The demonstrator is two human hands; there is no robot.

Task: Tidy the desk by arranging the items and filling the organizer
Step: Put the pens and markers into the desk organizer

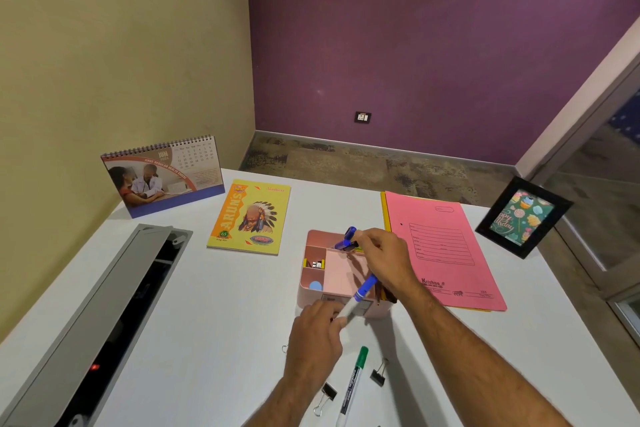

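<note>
A pink desk organizer (313,291) stands in the middle of the white desk, with several compartments holding small clips and a blue round item. My right hand (384,256) hovers over its far right part, shut on a blue pen (348,239) whose tip points into the organizer. My left hand (317,333) is at the organizer's near edge, shut on a white marker with a blue cap (360,291) that angles up toward the organizer. A green-capped marker (353,381) lies on the desk near me, with two black binder clips, one on its left (327,395) and one on its right (379,373).
A yellow notebook (249,217) lies left of the organizer and a pink file folder (446,250) to its right. A desk calendar (162,175) stands far left, a black photo frame (523,217) far right. An open grey cable tray (104,322) runs along the left side.
</note>
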